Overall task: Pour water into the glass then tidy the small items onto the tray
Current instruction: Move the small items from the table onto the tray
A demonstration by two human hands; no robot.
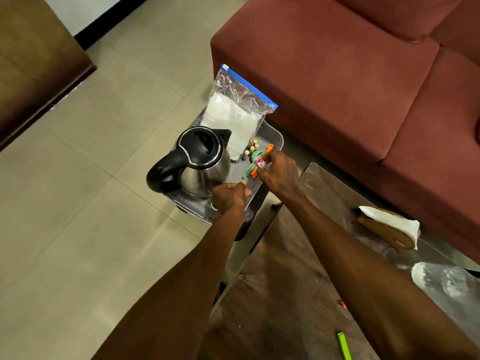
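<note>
A grey perforated tray (272, 137) sits beside the couch and carries a steel kettle (200, 165) with a black lid, a zip bag (237, 113) of white powder, several yellow-tipped batteries (252, 148) and green and orange clips (250, 168). My right hand (279, 172) hovers over the tray, pinching a small labelled tube (261, 163) above the clips. My left hand (228, 197) rests closed at the tray's near edge, with something small and green at its fingertips; I cannot tell what it is. The glass (441, 280) lies blurred at the table's right edge.
A glass-topped table (298, 268) spreads under my arms. On it lie a woven holder with a white napkin (389, 224), a green stick (344, 345) and a small pink item (342, 304). A maroon couch (350, 74) stands behind the tray. Tiled floor (91, 203) lies to the left.
</note>
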